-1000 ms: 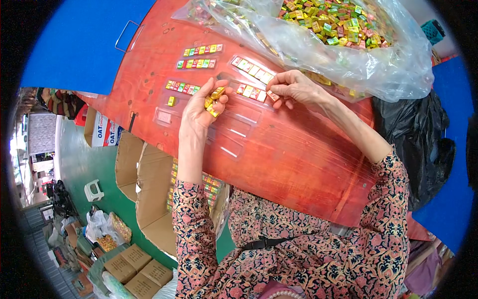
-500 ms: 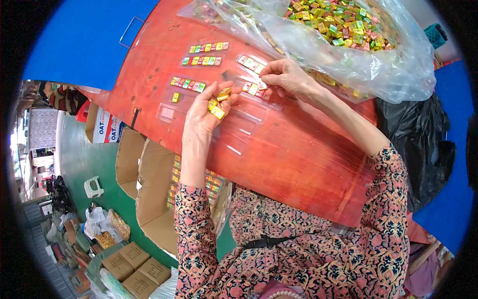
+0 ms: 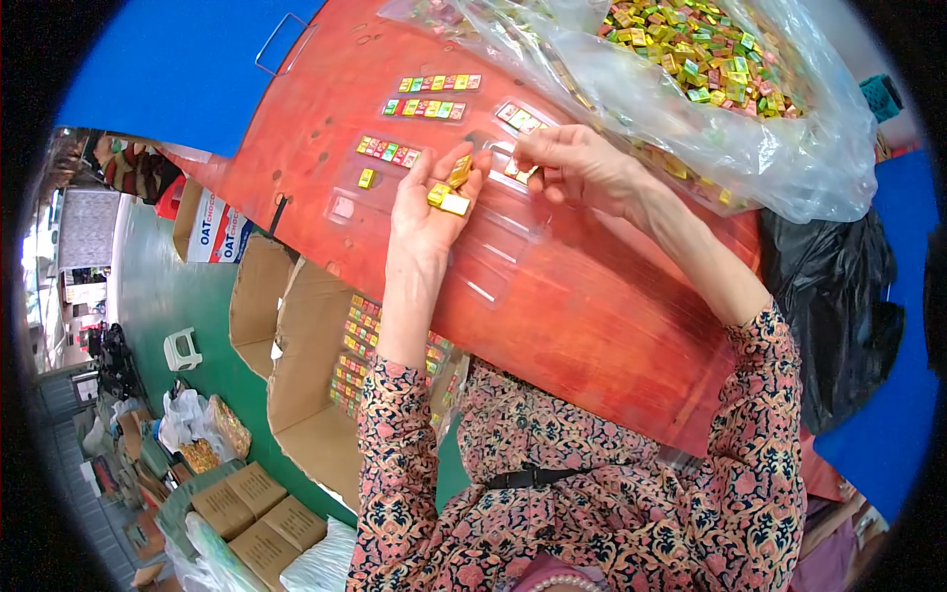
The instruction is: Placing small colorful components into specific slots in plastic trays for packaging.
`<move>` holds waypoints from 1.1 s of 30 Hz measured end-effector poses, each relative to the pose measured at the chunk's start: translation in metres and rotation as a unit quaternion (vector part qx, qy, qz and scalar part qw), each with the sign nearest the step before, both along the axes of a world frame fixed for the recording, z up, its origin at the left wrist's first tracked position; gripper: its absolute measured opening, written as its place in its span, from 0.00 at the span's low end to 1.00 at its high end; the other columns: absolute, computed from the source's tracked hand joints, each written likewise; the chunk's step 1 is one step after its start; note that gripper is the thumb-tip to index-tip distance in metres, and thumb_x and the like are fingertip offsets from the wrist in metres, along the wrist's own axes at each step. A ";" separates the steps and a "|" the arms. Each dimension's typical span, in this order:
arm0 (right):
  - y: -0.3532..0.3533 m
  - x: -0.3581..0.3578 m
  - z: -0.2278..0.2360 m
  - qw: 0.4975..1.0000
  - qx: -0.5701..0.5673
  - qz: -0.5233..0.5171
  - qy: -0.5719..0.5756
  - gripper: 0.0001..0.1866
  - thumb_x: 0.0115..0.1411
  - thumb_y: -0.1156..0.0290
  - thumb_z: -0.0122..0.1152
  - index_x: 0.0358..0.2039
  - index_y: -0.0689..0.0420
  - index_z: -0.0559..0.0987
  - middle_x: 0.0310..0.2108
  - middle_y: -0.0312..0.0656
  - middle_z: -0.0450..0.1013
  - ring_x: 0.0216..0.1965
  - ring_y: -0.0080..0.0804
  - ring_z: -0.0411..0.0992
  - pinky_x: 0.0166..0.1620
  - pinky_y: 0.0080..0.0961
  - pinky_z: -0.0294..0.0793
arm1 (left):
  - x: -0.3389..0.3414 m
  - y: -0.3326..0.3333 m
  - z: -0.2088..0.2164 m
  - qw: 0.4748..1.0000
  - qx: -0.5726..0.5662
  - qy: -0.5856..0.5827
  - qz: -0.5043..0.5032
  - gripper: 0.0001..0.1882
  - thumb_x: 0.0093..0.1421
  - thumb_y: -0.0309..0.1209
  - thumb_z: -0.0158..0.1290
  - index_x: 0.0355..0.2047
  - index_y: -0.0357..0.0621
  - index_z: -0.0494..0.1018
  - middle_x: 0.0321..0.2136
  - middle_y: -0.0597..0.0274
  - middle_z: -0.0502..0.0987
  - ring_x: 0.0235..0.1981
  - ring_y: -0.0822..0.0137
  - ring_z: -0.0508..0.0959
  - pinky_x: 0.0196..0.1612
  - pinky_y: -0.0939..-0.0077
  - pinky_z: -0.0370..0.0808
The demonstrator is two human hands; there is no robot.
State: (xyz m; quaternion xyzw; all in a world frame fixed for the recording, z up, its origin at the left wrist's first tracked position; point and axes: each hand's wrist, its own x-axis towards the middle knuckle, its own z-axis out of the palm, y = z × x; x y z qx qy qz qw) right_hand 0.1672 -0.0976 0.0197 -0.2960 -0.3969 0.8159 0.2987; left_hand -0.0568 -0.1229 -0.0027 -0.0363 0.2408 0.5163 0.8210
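Palm up, my left hand curls around several small yellow wrapped blocks, which rest on its palm and fingers. Its fingertips are close to the clear plastic trays. My right hand is closed in a pinch over a clear tray partly filled with blocks; its fingers hide anything between them. Another clear tray with white-faced blocks lies just beyond it. To the left are filled rows of coloured blocks and a tray with a single yellow block.
All this lies on a red tabletop. A big clear plastic bag of loose coloured blocks sits at the far right, above a black bag. Below the table's left edge stands an open cardboard box holding filled trays.
The whole view has shifted, moving the table contents slightly right. My right hand's fingers are curled more over the tray. My left hand still holds the yellow blocks.
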 end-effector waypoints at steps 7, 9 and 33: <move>-0.036 -0.040 -0.009 0.944 0.261 -0.100 -0.174 0.10 0.53 0.68 0.61 0.31 0.61 0.76 0.21 0.34 0.69 0.24 0.16 0.67 0.23 0.17 0.64 | 0.042 -0.002 0.005 0.989 -0.015 0.102 0.105 0.22 0.64 0.40 0.37 0.44 0.28 0.64 0.43 0.36 0.69 0.42 0.48 0.72 0.46 0.59 0.72; -0.041 -0.049 -0.010 0.868 0.417 -0.147 -0.227 0.12 0.50 0.71 0.60 0.33 0.64 0.76 0.23 0.38 0.70 0.27 0.24 0.69 0.31 0.24 0.67 | 0.047 -0.005 0.009 0.973 -0.025 0.169 0.153 0.21 0.64 0.40 0.36 0.43 0.30 0.64 0.42 0.37 0.70 0.43 0.49 0.72 0.48 0.58 0.70; 0.055 -0.027 -0.057 0.639 0.698 0.018 -0.323 0.08 0.47 0.74 0.54 0.30 0.55 0.76 0.29 0.44 0.71 0.36 0.44 0.70 0.36 0.37 0.70 | 0.024 0.003 -0.009 0.968 -0.046 0.194 0.155 0.13 0.60 0.23 0.40 0.41 0.21 0.62 0.41 0.41 0.66 0.45 0.43 0.69 0.52 0.54 0.70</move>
